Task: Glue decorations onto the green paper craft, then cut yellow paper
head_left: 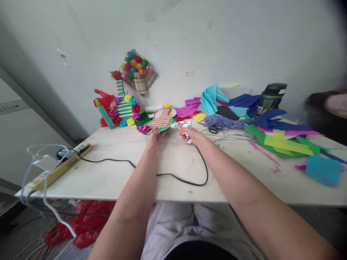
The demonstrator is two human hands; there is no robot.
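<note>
Near the table's (108, 177) back edge, the left hand (155, 135) pinches the craft (163, 123); the right hand (187, 135) wraps the glue gun (184, 124), nozzle (174, 125) at the craft's right rim. Gluing seems in hand, calling for steadiness next.

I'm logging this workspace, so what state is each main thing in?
Left hand: holding green craft piece
Right hand: gripping glue gun
green craft piece: flowers attached
glue gun: tip at craft piece's edge
Black cord: slack, looped
Power strip: plugs inserted
Dark green bottle: lid on
Purple yarn: loosely bundled
Scissors: open or shut unclear
</note>
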